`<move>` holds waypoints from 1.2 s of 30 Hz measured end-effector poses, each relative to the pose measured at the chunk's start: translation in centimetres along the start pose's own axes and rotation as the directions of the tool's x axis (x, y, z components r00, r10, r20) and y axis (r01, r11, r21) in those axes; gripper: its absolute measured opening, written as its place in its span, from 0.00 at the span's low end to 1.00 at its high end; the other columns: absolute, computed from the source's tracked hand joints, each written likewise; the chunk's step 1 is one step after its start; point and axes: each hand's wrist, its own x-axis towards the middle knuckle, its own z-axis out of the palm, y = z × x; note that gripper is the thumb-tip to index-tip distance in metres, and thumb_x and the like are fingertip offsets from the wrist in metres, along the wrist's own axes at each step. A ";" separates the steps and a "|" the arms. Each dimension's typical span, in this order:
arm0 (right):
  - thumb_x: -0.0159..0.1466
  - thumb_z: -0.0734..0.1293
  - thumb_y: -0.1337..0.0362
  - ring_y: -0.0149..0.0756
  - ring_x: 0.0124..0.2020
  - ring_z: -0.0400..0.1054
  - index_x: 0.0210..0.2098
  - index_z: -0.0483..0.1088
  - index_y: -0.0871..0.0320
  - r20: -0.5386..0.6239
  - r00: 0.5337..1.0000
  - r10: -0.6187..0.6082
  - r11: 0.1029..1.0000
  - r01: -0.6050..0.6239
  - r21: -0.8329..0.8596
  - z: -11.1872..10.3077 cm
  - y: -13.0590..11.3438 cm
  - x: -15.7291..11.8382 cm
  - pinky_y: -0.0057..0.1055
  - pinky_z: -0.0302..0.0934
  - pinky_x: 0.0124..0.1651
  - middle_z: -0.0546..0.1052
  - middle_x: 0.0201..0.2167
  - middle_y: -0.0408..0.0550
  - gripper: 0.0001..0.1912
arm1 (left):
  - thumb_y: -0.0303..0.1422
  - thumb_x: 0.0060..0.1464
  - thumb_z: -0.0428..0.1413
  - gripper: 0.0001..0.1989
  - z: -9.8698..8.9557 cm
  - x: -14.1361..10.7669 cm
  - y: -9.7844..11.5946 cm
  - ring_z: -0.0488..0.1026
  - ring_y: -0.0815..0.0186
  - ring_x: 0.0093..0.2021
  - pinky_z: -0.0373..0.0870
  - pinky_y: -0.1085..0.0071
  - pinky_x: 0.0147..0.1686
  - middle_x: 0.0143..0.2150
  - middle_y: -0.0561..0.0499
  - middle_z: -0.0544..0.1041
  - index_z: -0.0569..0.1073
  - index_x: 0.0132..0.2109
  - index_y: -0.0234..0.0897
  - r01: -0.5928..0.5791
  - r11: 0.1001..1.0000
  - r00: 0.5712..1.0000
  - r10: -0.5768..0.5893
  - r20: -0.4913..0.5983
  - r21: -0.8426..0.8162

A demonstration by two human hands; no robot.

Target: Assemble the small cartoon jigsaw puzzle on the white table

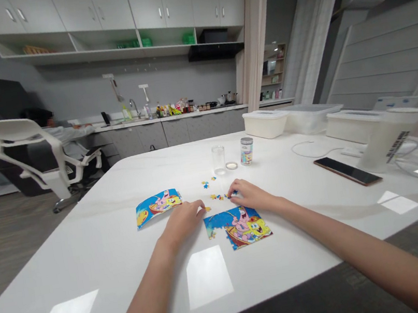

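Note:
A partly assembled cartoon puzzle [248, 228] lies on the white table, with a gap at its lower left. My left hand [186, 217] rests between it and the printed reference picture [157, 205], its fingertips close to a yellow piece [208, 209]; whether it grips that piece is unclear. Beyond the puzzle's top edge, my right hand [246, 192] has its fingers bent down at small loose pieces [219, 197], fingertips together over something too small to name. More loose pieces [206, 184] are scattered farther back.
Behind the pieces stand a clear jar [219, 160], a ring-shaped lid [231, 165] and a labelled can [246, 151]. A phone [347, 171], a white pitcher [391, 142], cables and storage boxes [266, 123] are at the right. A person [68, 135] sits at the back left.

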 end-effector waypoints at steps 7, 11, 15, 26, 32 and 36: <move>0.61 0.65 0.68 0.40 0.46 0.67 0.41 0.74 0.58 -0.005 1.000 -0.008 1.000 0.008 -0.030 0.3 0.3 -0.1 0.39 0.59 0.54 0.73 0.43 0.52 0.09 | 0.40 0.63 0.48 0.14 0.2 0.0 0.4 0.75 0.57 0.41 0.64 0.67 0.39 0.34 0.46 0.78 0.73 0.46 0.39 0.026 0.999 1.000 -0.026 0.000 0.042; 0.62 0.65 0.67 0.40 0.46 0.66 0.38 0.73 0.59 -0.011 1.000 0.005 0.999 -0.006 -0.048 0.2 0.2 -0.2 0.38 0.58 0.54 0.73 0.42 0.52 0.07 | 0.35 0.64 0.46 0.14 0.6 0.1 0.3 0.75 0.56 0.43 0.64 0.67 0.41 0.38 0.45 0.79 0.74 0.49 0.40 0.007 0.998 1.000 -0.008 0.010 0.064; 0.61 0.66 0.67 0.40 0.45 0.66 0.37 0.72 0.59 -0.012 1.000 0.009 1.000 -0.009 -0.027 0.1 0.1 -0.2 0.38 0.59 0.53 0.73 0.41 0.51 0.05 | 0.32 0.63 0.46 0.13 0.5 0.1 0.1 0.75 0.56 0.42 0.65 0.66 0.40 0.37 0.44 0.79 0.73 0.48 0.38 0.029 0.999 1.000 -0.028 -0.009 0.043; 0.57 0.66 0.71 0.37 0.40 0.66 0.35 0.68 0.58 -0.033 0.999 0.007 0.998 -0.005 0.063 -0.4 -1.1 -0.1 0.34 0.59 0.46 0.73 0.36 0.47 0.06 | 0.34 0.63 0.46 0.13 0.4 0.0 -0.2 0.75 0.56 0.41 0.65 0.66 0.39 0.35 0.45 0.79 0.73 0.47 0.38 0.034 0.999 0.999 -0.033 -0.017 0.028; 0.56 0.64 0.74 0.35 0.35 0.67 0.31 0.69 0.58 -0.074 0.997 0.039 0.993 -0.030 0.113 -0.9 -1.1 0.1 0.32 0.60 0.41 0.74 0.31 0.45 0.05 | 0.36 0.62 0.47 0.12 0.1 -0.1 -0.1 0.75 0.56 0.37 0.64 0.67 0.35 0.31 0.48 0.77 0.68 0.48 0.37 0.031 0.999 0.999 -0.031 -0.035 -0.010; 0.57 0.65 0.71 0.34 0.34 0.69 0.35 0.71 0.58 -0.094 0.995 0.027 0.981 -0.008 0.194 -1.0 -1.6 0.3 0.31 0.62 0.40 0.76 0.31 0.45 0.06 | 0.37 0.62 0.48 0.11 0.1 -0.1 -0.4 0.75 0.57 0.38 0.64 0.67 0.35 0.31 0.48 0.77 0.70 0.47 0.38 0.051 0.999 0.998 -0.052 -0.040 -0.018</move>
